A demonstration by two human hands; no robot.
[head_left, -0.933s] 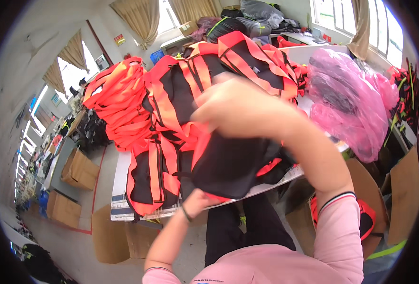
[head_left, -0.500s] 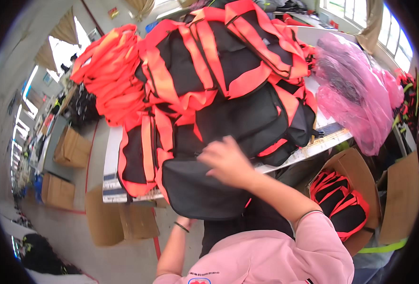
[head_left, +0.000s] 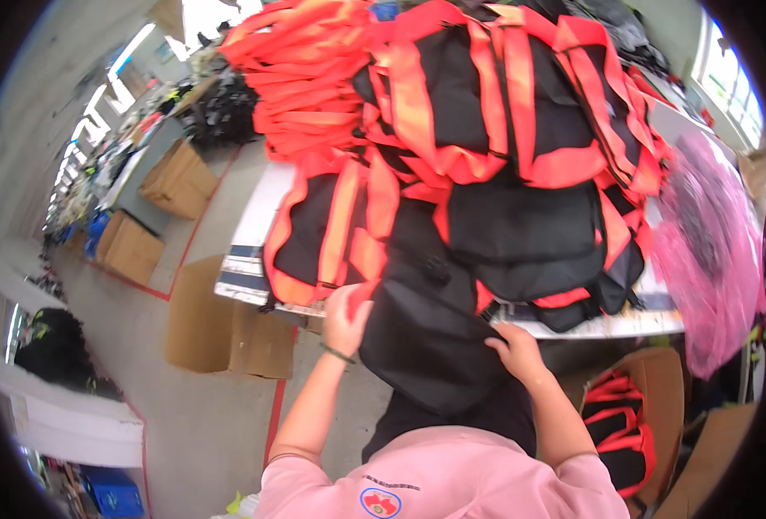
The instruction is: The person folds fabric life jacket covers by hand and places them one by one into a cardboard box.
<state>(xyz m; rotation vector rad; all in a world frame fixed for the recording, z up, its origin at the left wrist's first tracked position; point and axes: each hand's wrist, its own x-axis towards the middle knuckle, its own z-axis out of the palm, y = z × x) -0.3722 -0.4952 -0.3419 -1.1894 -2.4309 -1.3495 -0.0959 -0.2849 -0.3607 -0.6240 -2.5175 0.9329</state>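
A black fabric piece [head_left: 439, 333] with some orange trim at its left side hangs over the table's front edge toward me. My left hand [head_left: 346, 320] is closed on its left edge, fingers partly hidden by the cloth. At the opposite edge my right hand [head_left: 514, 348] grips the fabric between thumb and fingers. Just beyond lies another black fabric panel [head_left: 525, 221] with orange trim. Left of the held piece, a black-and-orange strapped piece [head_left: 318, 229] rests on the table. Behind these, a big heap of black pieces with orange bands [head_left: 456, 95] covers the table.
A stack of folded orange bands [head_left: 301, 78] stands at the far left of the table [head_left: 244, 251]. A pink plastic bag [head_left: 707, 251] drapes over its right end. An open carton [head_left: 655, 406] with black-and-orange pieces stands at lower right, another carton [head_left: 197, 320] at left on the floor.
My left hand has come up from beneath the fabric to its left edge. My right hand has moved off its top to the right edge. The view has shifted, too.
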